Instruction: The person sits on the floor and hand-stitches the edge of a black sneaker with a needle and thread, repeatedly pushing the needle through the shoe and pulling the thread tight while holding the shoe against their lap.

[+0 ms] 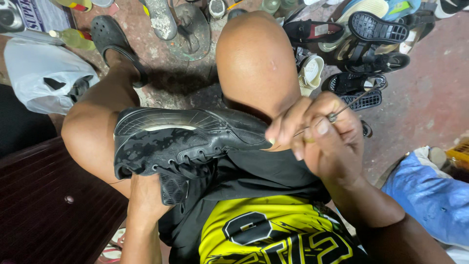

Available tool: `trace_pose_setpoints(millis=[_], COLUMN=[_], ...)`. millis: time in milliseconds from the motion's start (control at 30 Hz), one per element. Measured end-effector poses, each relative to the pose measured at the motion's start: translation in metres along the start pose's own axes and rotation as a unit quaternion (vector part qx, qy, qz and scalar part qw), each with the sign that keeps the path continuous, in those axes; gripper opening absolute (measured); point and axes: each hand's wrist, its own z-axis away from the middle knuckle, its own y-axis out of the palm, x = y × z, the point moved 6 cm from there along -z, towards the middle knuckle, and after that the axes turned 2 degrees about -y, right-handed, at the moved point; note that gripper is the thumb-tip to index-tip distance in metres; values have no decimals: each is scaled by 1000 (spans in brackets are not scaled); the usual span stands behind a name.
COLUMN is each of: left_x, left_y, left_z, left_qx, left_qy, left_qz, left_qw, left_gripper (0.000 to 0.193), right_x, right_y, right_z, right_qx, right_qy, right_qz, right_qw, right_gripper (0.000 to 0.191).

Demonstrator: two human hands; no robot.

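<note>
A black sneaker (181, 139) with a camouflage pattern lies on its side across my lap, sole turned away from me. My left hand (146, 195) is under it, mostly hidden, holding it from below. My right hand (320, 134) is closed on a thin metal awl (342, 110), whose shaft sticks up and to the right. Its fingertips rest by the shoe's heel end. A fine thread seems to run between the fingers.
Several shoes and sandals (364, 54) are piled on the reddish floor beyond my right knee. A white plastic bag (41, 73) and bottles lie at the upper left. A dark wooden bench (44, 205) is at lower left, blue cloth (430, 195) at right.
</note>
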Motion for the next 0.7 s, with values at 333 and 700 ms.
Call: trace_pose_setpoints(millis=[333,700], left_x=[20,84], left_y=[-58,-80], left_z=[-17,-12], left_qx=[-67,-79], left_qy=[57,5], left_qz=[88,113], left_qw=[992,990], left_gripper=[44,32], right_x=[-40,-88], right_y=[90,79], right_z=[-38,-60], right_qx=[42,-37], right_qy=[-188,-72], right_qz=[508,44], right_qw=[840,996], right_gripper=[16,27])
